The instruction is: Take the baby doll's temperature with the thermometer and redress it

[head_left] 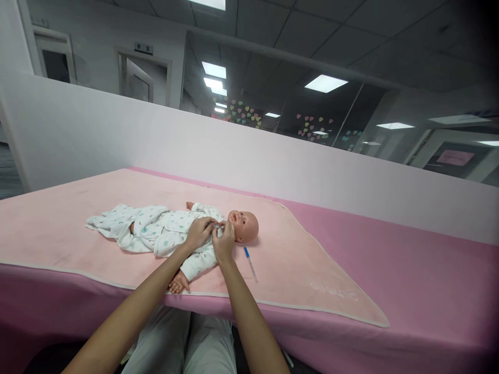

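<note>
A baby doll (245, 225) lies on its back on a pale pink blanket (312, 259), head to the right. It wears a white printed romper (156, 231). My left hand (199, 232) and my right hand (225, 240) meet at the doll's chest just below the chin, fingers pinching the romper's collar edge. The doll's near hand (179, 283) sticks out of its sleeve by the table's front edge. A thin white thermometer with a blue tip (251, 264) lies on the blanket to the right of my right hand.
The blanket covers a table with a darker pink cover (429, 280). A white partition wall (273, 161) runs behind the table. My legs in light trousers (187, 343) are below the front edge.
</note>
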Action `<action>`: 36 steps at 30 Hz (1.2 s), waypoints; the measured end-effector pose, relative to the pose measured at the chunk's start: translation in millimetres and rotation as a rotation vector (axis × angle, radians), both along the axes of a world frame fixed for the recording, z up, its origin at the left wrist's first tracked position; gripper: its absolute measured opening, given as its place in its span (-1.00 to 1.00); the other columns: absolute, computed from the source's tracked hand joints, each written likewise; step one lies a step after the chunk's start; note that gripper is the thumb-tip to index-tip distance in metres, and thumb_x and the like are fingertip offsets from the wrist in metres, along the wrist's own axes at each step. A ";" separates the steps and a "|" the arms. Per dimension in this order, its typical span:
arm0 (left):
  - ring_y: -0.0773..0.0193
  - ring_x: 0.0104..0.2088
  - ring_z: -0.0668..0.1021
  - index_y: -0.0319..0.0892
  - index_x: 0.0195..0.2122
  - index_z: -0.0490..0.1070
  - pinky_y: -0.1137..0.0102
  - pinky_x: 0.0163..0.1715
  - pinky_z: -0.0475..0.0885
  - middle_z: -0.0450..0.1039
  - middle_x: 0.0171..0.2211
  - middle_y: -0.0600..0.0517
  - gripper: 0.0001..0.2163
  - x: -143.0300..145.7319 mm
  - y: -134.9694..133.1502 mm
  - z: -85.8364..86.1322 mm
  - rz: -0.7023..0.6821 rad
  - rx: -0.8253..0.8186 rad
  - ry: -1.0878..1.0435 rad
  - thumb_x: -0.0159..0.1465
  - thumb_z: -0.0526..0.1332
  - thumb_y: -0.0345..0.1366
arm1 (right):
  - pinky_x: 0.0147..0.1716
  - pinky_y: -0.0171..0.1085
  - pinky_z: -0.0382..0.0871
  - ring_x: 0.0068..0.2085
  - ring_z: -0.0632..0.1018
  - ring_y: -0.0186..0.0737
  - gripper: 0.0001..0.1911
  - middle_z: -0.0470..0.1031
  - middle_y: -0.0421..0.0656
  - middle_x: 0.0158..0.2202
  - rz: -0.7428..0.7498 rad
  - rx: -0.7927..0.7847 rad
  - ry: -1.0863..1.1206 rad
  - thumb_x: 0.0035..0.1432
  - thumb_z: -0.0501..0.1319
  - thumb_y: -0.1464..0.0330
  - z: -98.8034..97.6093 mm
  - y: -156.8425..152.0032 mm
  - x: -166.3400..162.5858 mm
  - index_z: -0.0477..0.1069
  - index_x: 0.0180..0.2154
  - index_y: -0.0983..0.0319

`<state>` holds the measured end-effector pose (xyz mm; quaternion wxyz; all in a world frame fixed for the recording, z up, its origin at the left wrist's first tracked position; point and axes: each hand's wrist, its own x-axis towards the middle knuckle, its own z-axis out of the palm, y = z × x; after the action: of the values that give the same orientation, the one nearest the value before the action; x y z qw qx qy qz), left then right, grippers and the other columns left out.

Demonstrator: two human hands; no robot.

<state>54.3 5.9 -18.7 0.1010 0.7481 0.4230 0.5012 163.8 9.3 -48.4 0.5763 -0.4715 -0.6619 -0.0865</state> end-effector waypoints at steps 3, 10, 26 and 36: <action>0.26 -0.22 0.46 -0.12 -0.23 0.41 0.33 -0.14 0.30 0.47 -0.27 0.05 -0.77 0.2 -3.5 0.4 0.024 0.039 0.058 0.21 -0.02 -0.37 | -0.28 -0.27 0.27 -0.28 0.38 -0.21 -0.85 0.37 -0.11 -0.36 0.023 -0.004 0.033 0.08 0.01 0.45 0.4 -0.3 -0.1 0.29 -0.29 0.24; 0.23 -0.11 0.42 -0.14 -0.07 0.30 0.32 -0.09 0.29 0.40 -0.11 0.00 -0.70 -10.4 -14.4 -3.3 0.063 0.227 0.211 0.16 0.03 -0.41 | -0.23 -0.25 0.24 -0.24 0.37 -0.20 -0.77 0.39 -0.09 -0.33 0.038 0.027 -0.062 0.10 -0.04 0.48 7.4 -7.7 1.8 0.32 -0.22 0.25; 0.20 -0.18 0.43 -0.11 -0.19 0.38 0.28 -0.14 0.26 0.45 -0.24 0.00 -0.79 -24.1 -18.3 -10.4 0.292 0.180 0.177 0.23 0.00 -0.38 | -0.23 -0.25 0.12 -0.29 0.34 -0.24 -0.86 0.39 -0.16 -0.41 0.070 0.092 -0.323 0.14 0.07 0.37 17.4 -10.4 2.3 0.39 -0.39 0.20; 0.23 -0.19 0.45 -0.12 -0.15 0.36 0.30 -0.14 0.27 0.46 -0.22 0.02 -0.78 -23.1 -15.3 -12.8 0.302 0.162 0.057 0.27 -0.02 -0.33 | -0.23 -0.23 0.09 -0.31 0.30 -0.23 -0.85 0.32 -0.16 -0.40 0.038 0.047 -0.353 0.13 0.09 0.34 21.7 -9.7 -7.4 0.40 -0.41 0.19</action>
<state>31.2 -9.4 -31.5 -0.0481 0.6957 0.4917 0.5214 156.4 -0.4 -26.7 0.4634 -0.4228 -0.7595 -0.1723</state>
